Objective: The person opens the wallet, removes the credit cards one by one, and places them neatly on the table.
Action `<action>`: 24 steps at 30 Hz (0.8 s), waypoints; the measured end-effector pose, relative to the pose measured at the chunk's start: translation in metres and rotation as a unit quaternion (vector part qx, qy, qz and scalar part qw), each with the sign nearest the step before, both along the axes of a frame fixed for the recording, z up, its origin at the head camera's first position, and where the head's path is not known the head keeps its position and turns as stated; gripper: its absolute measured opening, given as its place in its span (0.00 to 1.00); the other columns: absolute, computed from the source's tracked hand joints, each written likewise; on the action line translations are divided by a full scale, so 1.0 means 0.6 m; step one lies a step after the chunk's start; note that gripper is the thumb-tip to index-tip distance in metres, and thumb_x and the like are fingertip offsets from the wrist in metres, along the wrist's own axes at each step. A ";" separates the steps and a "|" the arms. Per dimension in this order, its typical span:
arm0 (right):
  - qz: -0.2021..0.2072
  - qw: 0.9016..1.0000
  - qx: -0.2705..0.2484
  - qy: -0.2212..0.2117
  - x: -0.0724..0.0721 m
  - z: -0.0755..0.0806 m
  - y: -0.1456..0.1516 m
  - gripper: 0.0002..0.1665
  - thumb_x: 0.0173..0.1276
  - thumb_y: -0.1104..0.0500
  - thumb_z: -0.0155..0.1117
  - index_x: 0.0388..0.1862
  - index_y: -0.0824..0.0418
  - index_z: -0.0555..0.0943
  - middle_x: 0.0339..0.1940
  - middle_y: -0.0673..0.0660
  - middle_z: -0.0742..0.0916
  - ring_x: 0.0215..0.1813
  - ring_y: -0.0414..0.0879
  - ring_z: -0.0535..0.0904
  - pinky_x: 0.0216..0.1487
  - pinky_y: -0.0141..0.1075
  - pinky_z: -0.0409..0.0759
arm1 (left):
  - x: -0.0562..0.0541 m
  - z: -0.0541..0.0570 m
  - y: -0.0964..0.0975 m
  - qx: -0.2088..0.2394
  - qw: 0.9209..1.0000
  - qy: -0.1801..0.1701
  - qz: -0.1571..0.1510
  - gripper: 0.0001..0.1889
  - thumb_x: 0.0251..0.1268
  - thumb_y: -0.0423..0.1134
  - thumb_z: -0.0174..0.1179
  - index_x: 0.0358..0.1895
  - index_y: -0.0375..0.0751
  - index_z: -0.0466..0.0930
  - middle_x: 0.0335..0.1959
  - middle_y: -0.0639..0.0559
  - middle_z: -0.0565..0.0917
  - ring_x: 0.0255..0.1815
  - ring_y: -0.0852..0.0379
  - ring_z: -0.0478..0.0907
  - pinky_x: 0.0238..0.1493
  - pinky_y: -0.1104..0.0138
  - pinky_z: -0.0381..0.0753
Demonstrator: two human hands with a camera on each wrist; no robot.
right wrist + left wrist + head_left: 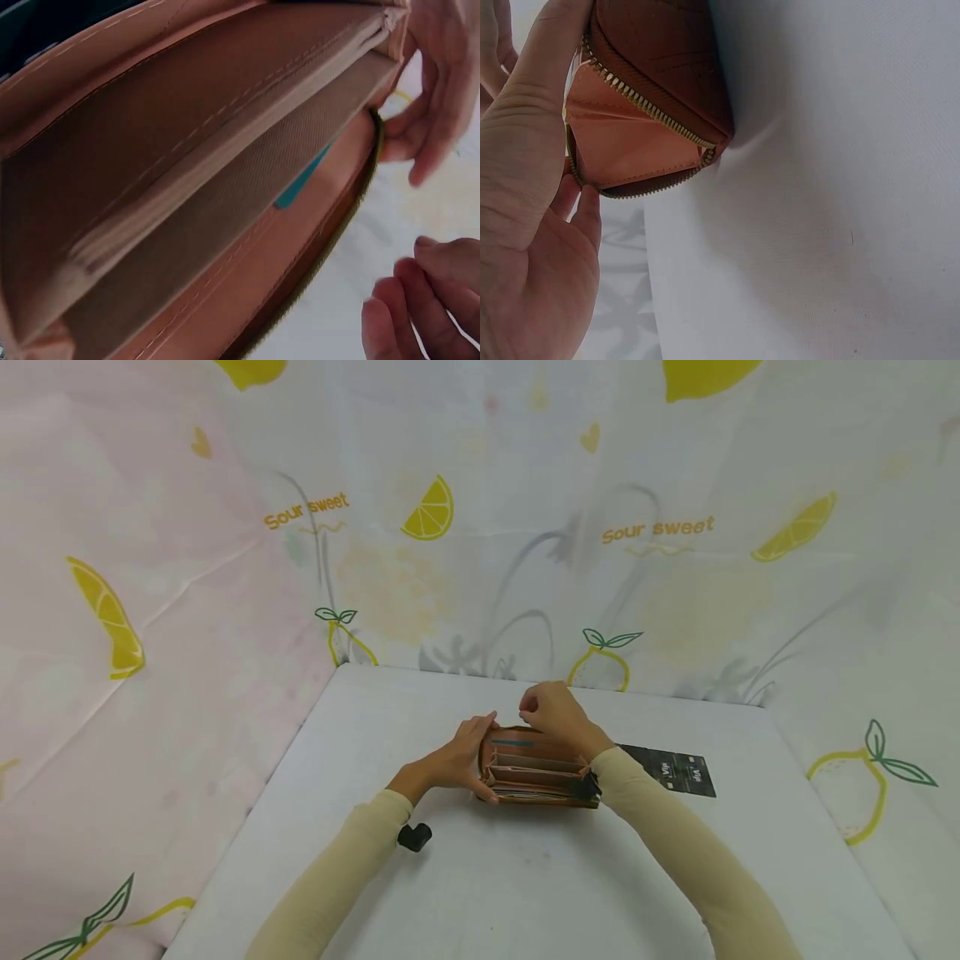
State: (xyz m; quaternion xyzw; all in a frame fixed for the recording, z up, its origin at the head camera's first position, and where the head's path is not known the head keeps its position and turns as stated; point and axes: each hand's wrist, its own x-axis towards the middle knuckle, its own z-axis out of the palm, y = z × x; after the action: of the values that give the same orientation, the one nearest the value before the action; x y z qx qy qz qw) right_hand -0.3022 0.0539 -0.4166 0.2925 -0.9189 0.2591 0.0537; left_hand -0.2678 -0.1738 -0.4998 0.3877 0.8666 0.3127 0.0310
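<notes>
A brown zip-around wallet (538, 762) stands unzipped on the white table, its pocket dividers spread and facing up. My left hand (455, 760) grips its left end, thumb at the near rim and fingertips at the far rim. In the left wrist view, brass zip teeth (649, 105) edge the gaping end of the wallet. A teal card (301, 180) peeks out of the far pocket in the right wrist view. My right hand (557, 712) hovers over the far rim with loosely bent fingers and nothing visible in them.
Black cards (693, 774) printed "Vip" lie on the table (480, 877) to the right of the wallet, partly behind the right forearm. A lemon-print cloth (495, 568) hangs along the back and sides. A black wrist camera (415, 837) sticks out below the left wrist.
</notes>
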 end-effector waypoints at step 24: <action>0.110 0.982 0.156 0.003 0.005 -0.036 -0.041 0.09 0.58 0.70 0.68 0.22 0.59 0.86 0.19 0.48 0.82 0.24 0.40 0.74 0.27 0.34 0.75 | 0.003 -0.004 -0.001 0.000 1.000 -0.004 0.003 0.74 0.34 0.60 0.80 0.78 0.43 0.31 0.62 0.48 0.62 0.66 0.47 0.54 0.68 0.54 0.59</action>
State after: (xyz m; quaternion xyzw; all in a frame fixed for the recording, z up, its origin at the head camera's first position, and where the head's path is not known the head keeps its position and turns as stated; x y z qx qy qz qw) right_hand -0.2994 0.0293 -0.4379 0.3972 -0.9101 0.1163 -0.0186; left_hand -0.2663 -0.1745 -0.5021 0.3838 0.8677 0.3140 0.0334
